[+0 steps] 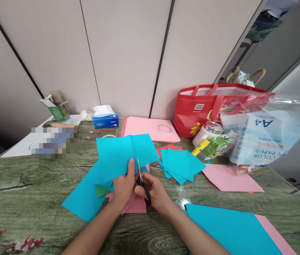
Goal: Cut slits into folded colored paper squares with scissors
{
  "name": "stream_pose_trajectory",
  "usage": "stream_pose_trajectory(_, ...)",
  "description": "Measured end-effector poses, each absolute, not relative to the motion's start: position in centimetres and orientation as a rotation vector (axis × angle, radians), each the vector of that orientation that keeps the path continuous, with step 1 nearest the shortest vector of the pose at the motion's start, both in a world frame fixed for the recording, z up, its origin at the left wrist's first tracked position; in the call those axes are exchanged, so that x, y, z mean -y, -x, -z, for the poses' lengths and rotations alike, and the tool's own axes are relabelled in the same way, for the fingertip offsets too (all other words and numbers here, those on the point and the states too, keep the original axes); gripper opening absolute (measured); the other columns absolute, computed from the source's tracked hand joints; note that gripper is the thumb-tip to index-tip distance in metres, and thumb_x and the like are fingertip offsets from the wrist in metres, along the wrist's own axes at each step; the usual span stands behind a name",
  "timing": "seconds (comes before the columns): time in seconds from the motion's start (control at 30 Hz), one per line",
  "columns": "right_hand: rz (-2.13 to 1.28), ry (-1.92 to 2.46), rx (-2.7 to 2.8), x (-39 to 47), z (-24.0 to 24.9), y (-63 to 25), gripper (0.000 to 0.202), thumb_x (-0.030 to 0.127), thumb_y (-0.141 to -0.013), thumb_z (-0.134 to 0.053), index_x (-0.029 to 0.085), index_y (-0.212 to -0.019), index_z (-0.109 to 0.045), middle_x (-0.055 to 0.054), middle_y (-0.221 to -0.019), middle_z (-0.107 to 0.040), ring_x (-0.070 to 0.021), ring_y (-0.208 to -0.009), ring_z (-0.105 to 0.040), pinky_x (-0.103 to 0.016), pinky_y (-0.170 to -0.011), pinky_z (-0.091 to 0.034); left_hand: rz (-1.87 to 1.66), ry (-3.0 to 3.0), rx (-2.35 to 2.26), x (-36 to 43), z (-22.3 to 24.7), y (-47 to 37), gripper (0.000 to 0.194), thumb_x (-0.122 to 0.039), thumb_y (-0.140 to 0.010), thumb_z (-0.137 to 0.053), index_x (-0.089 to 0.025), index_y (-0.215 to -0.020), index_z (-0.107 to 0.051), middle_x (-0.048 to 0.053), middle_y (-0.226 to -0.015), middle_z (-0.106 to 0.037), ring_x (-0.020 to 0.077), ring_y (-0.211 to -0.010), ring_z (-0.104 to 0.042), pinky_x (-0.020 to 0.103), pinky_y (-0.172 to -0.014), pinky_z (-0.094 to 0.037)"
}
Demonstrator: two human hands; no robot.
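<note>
My left hand (125, 186) grips a creased sheet of blue paper (118, 154), thumb on top near its lower edge. In my right hand (154, 193) is a pair of scissors (145, 189) with black handles, fingers through the loops. The blades point away from me and touch the sheet's lower edge, right beside my left thumb. Under the hands lie another blue sheet (84, 194), a bit of green paper (102, 191) and pink pieces (136, 206). To the right, small blue paper squares (179, 163) are piled loosely over red ones.
Pink sheets (142, 127) with a tape roll (164, 129) lie at the back, beside a blue tissue box (104, 121). On the right stand a red bag (187, 120), a yellow glue stick (200, 147) and a plastic paper pack (261, 138). Blue sheets (227, 226) lie front right.
</note>
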State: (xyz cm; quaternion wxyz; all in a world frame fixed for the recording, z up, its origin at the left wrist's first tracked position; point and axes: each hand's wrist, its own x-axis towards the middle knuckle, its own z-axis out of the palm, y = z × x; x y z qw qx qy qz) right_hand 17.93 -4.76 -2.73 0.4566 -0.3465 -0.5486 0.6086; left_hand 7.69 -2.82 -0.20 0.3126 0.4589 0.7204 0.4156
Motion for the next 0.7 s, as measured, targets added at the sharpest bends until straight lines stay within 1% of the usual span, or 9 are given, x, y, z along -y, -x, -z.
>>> stream_pose_trajectory(0.07, -1.515, 0.851, 1.346, 4.76, 2.71, -17.89, 0.038, 0.050, -0.064, -0.065, 0.017, -0.079, -0.054, 0.002, -0.061, -0.049, -0.0106, -0.051, -0.043, -0.023, -0.049, -0.035, -1.084, -1.203, -1.910, 2.82, 0.18, -7.71, 0.045, -0.053, -0.073, -0.042, -0.022, -0.041, -0.051, 0.009, -0.051, -0.064, 0.0254, -0.059, -0.061, 0.030, -0.053, -0.040)
stream_pose_trajectory(0.17, -1.494, 0.849, 1.334, 4.72, 2.66, -17.85, 0.039, 0.050, -0.063, -0.065, 0.017, -0.081, -0.054, 0.001, -0.065, -0.051, -0.0113, -0.055, -0.044, -0.023, -0.051, -0.036, -1.055, -1.201, -1.907, 2.88, 0.18, -7.79, 0.045, -0.053, -0.073, -0.043, -0.022, -0.041, -0.052, 0.010, -0.051, -0.064, 0.0265, -0.061, -0.062, 0.032, -0.056, -0.043)
stream_pose_trajectory(0.3, -1.494, 0.824, 1.300, 4.62, 2.76, -17.90, 0.045, 0.049, -0.057, -0.070, 0.017, -0.084, -0.054, 0.001, -0.067, -0.052, -0.0124, -0.060, -0.044, -0.023, -0.053, -0.036, -1.194, -1.235, -1.910, 2.95, 0.29, -7.92, 0.032, -0.046, -0.071, -0.048, -0.020, -0.056, -0.060, 0.010, -0.071, -0.070, 0.0276, -0.079, -0.062, 0.034, -0.073, -0.045)
stream_pose_trajectory(0.37, -1.505, 0.817, 1.295, 4.57, 2.88, -17.92, 0.045, 0.049, -0.057, -0.071, 0.017, -0.085, -0.055, 0.001, -0.066, -0.052, -0.0128, -0.060, -0.043, -0.024, -0.053, -0.035, -1.200, -1.232, -1.886, 2.96, 0.37, -7.95, 0.031, -0.045, -0.072, -0.048, -0.020, -0.058, -0.061, 0.011, -0.075, -0.070, 0.0276, -0.083, -0.062, 0.035, -0.077, -0.044)
stream_pose_trajectory(0.43, -1.514, 0.818, 1.288, 4.54, 3.00, -17.92, 0.045, 0.048, -0.057, -0.071, 0.017, -0.086, -0.055, 0.001, -0.066, -0.052, -0.0127, -0.060, -0.043, -0.023, -0.052, -0.035, -1.170, -1.225, -1.872, 2.96, 0.44, -7.94, 0.033, -0.046, -0.072, -0.047, -0.020, -0.055, -0.060, 0.011, -0.073, -0.069, 0.0277, -0.082, -0.062, 0.035, -0.077, -0.044)
stream_pose_trajectory(0.53, -1.538, 0.806, 1.260, 4.55, 3.07, -17.89, 0.044, 0.047, -0.057, -0.072, 0.017, -0.085, -0.054, 0.001, -0.065, -0.051, -0.0117, -0.058, -0.041, -0.023, -0.051, -0.033, -1.174, -1.222, -1.893, 2.96, 0.46, -7.90, 0.032, -0.045, -0.072, -0.048, -0.020, -0.058, -0.062, 0.011, -0.074, -0.069, 0.0282, -0.084, -0.062, 0.035, -0.078, -0.044)
stream_pose_trajectory(0.7, -1.530, 0.794, 1.271, 4.63, 2.90, -17.88, 0.039, 0.047, -0.062, -0.068, 0.017, -0.082, -0.053, 0.002, -0.065, -0.050, -0.0097, -0.055, -0.039, -0.023, -0.050, -0.032, -1.151, -1.217, -1.893, 2.99, 0.22, -7.86, 0.032, -0.045, -0.073, -0.048, -0.018, -0.063, -0.064, 0.011, -0.074, -0.070, 0.0284, -0.087, -0.061, 0.036, -0.078, -0.044)
